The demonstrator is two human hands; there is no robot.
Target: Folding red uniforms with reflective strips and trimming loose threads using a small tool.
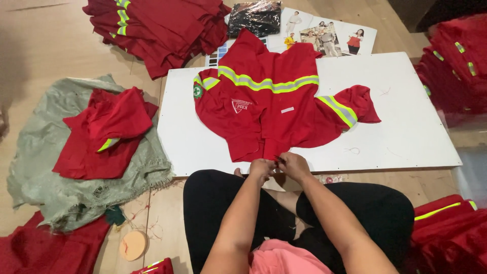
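Red work shirt (pixel 264 109) with yellow-and-grey reflective bands is lying spread front-up on the white board (pixel 406 127), hem edge pulled toward the seated person so both hands can reach it without leaning. Left hand (pixel 262 167) and right hand (pixel 293 165) are meeting at the bottom of the front opening, fingertips pinched together on the hem fabric, seemingly working at something too small to make out. Another red garment (pixel 104 132) is resting on the green sack cloth (pixel 76 198) to the left, with more red garments stacked (pixel 157 25) beyond the board.
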